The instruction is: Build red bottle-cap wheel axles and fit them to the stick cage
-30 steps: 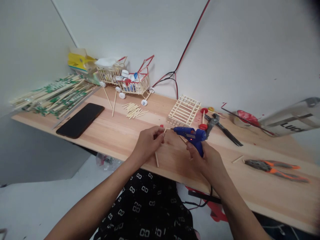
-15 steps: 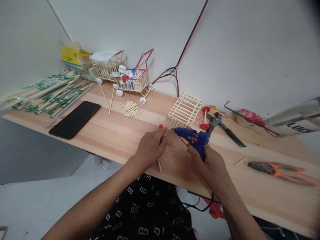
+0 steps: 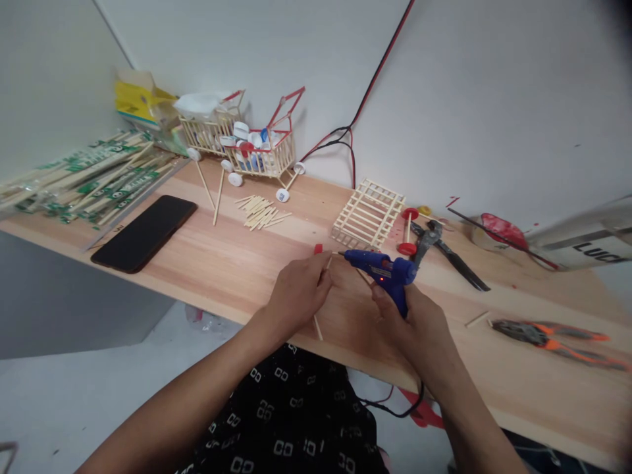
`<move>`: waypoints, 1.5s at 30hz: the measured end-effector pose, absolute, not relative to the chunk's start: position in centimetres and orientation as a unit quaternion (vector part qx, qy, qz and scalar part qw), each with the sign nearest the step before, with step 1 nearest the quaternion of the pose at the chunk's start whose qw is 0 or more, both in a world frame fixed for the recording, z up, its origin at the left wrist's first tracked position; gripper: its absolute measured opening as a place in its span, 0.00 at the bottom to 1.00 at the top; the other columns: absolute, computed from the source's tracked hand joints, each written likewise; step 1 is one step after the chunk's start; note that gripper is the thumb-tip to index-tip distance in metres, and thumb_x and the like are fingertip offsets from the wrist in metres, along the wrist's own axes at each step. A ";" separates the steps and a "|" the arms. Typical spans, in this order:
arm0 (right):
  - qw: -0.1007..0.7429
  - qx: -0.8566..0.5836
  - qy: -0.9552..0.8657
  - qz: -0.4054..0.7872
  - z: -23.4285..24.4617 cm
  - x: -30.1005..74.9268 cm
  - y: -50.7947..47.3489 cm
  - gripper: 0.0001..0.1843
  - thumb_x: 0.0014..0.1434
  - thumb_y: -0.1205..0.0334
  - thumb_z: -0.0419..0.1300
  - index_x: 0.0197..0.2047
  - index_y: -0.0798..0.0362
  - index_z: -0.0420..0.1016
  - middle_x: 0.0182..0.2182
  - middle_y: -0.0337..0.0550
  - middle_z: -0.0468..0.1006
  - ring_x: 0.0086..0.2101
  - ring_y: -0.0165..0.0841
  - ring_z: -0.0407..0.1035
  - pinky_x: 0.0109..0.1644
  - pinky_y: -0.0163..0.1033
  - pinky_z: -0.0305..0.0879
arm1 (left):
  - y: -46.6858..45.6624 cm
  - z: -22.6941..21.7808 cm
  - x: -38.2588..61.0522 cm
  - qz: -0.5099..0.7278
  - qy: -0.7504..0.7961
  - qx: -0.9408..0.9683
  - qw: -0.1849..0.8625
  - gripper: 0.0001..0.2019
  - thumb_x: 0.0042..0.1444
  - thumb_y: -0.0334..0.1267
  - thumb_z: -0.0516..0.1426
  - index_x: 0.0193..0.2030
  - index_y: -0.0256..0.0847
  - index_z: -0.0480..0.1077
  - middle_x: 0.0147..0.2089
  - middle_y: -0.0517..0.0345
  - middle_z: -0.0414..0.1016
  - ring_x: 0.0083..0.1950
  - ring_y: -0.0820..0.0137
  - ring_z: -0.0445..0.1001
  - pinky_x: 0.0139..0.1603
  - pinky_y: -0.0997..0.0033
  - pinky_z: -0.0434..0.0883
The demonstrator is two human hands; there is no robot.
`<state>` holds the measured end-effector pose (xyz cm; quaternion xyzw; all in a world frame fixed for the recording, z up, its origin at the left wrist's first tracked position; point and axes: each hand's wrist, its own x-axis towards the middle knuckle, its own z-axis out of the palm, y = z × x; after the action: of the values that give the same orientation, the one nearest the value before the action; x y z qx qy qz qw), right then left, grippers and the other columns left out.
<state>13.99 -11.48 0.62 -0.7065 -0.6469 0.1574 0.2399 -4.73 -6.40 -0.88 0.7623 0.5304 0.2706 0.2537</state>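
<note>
My right hand (image 3: 417, 322) is wrapped around the handle of a blue hot glue gun (image 3: 384, 268), whose small red light is lit. Its nozzle points left, at the fingertips of my left hand (image 3: 301, 289). Those fingers pinch a thin wooden stick (image 3: 329, 263), mostly covered by the hand. Under the left palm another stick end (image 3: 317, 328) pokes out toward the table edge. A red cap (image 3: 318, 249) lies just beyond the left fingers. Behind the gun rests a slatted stick panel (image 3: 369, 214), with a red-capped axle (image 3: 408, 230) to its right.
Two small stick carts (image 3: 261, 158) with white cap wheels stand at the back. Short cut sticks (image 3: 259, 212) lie in a pile near a black phone (image 3: 145, 232) and bagged chopsticks (image 3: 113, 174). Pincers (image 3: 454, 257) and orange-handled pliers (image 3: 548, 334) are on the right.
The camera view has shifted slightly. Both hands keep the same grip, with the glue gun's nozzle still at the left fingertips.
</note>
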 end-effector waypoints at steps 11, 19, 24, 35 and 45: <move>0.237 -0.701 -0.659 0.136 0.5 13.8 -11.2 0.21 0.61 0.44 0.49 0.42 0.52 0.72 0.25 0.45 0.77 0.25 0.39 0.71 0.27 0.39 0.60 | -6.3 -1.1 -4.7 0.279 0.527 0.761 0.253 0.18 0.59 0.32 0.49 0.55 0.38 0.70 0.34 0.50 0.78 0.35 0.62 0.73 0.40 0.64 0.67; 0.236 -0.697 -0.663 0.142 0.5 13.9 -11.3 0.19 0.62 0.45 0.49 0.41 0.52 0.70 0.27 0.44 0.77 0.27 0.38 0.71 0.28 0.38 0.61 | -6.4 -0.7 -4.7 0.272 0.530 0.760 0.260 0.17 0.58 0.30 0.50 0.52 0.38 0.71 0.32 0.51 0.77 0.33 0.63 0.72 0.39 0.65 0.66; 0.234 -0.702 -0.659 0.134 0.5 13.9 -11.2 0.20 0.61 0.45 0.50 0.38 0.53 0.70 0.22 0.43 0.74 0.24 0.36 0.68 0.26 0.37 0.58 | -6.4 -0.7 -4.7 0.262 0.534 0.762 0.256 0.16 0.58 0.31 0.50 0.51 0.38 0.71 0.32 0.51 0.76 0.33 0.63 0.72 0.38 0.65 0.66; 0.247 -0.708 -0.645 0.144 0.8 14.6 -11.4 0.22 0.60 0.42 0.50 0.31 0.52 0.68 0.17 0.38 0.69 0.20 0.32 0.62 0.23 0.35 0.54 | -6.4 -0.5 -4.8 0.223 0.540 0.778 0.231 0.18 0.59 0.31 0.49 0.56 0.38 0.68 0.39 0.51 0.78 0.36 0.66 0.73 0.41 0.67 0.68; 0.281 -0.718 -0.606 0.193 1.5 16.6 -11.4 0.22 0.59 0.40 0.52 0.32 0.52 0.68 0.23 0.40 0.72 0.23 0.33 0.66 0.26 0.37 0.60 | -6.4 -0.3 -4.8 0.215 0.545 0.778 0.224 0.16 0.59 0.32 0.48 0.52 0.39 0.69 0.39 0.52 0.78 0.35 0.67 0.73 0.39 0.68 0.67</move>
<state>16.62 -11.37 1.48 -0.7183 -0.6063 0.1930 0.2813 -4.82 -6.41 -0.34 0.7785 0.5453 0.2153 0.2243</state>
